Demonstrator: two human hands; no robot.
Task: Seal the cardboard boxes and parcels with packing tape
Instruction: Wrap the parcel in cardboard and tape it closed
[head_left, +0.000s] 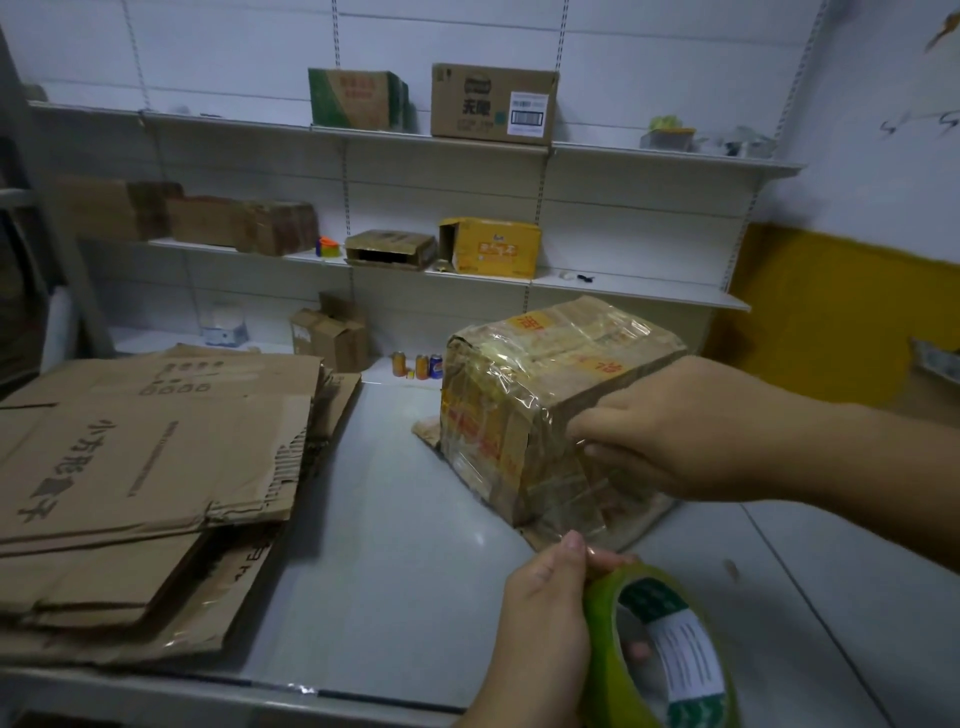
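White wall shelving (639, 292) lines the back of a dim room, carrying scattered cartons: a brown printed box (493, 104) and a green one (353, 98) on the top shelf, and a yellow carton (493, 247) with open brown boxes on the middle shelf. A mustard-yellow band (831, 322) colours the right-hand wall. Three drink cans (421, 366) stand at the far edge of the pale grey counter (405, 571). On the counter's left lies a stack of flattened cardboard (145, 467).

Right of centre sits the parcel (519, 395), a brown box heavily wrapped in clear tape, resting on a scrap of cardboard. The right hand (675, 431) pinches the tape at the parcel's near upper edge. The left hand (540, 623) grips the green tape roll (670, 649) just in front of the parcel, with a clear strip (576, 499) stretched between roll and box.
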